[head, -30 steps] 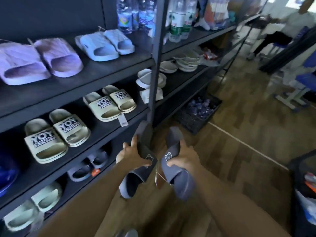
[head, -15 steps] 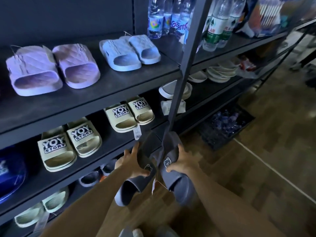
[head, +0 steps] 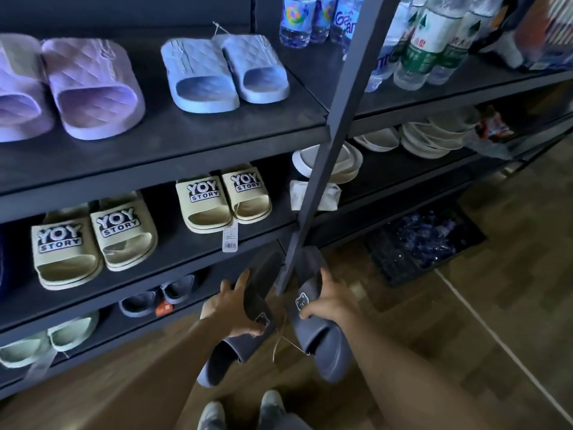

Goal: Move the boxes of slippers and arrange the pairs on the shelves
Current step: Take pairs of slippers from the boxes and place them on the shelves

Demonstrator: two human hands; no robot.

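While in hands [head: 231, 308] [head: 330, 305], slippers [head: 263, 274] [head: 328, 346] heels shelfward.

Two grey slippers [head: 262, 276] [head: 328, 349], two YOY pairs [head: 93, 240] [head: 223, 197]

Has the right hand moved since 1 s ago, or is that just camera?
Yes, slightly: the right hand carried its grey slipper forward-left, closing the gap to the shelf post.

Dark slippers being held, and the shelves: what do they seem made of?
Dark slippers: probably moulded foam or rubber, matte; thick, seamless one-piece shape. Shelves: likely painted metal, dark matte; thin flat boards, slim angled upright; boards less certain.
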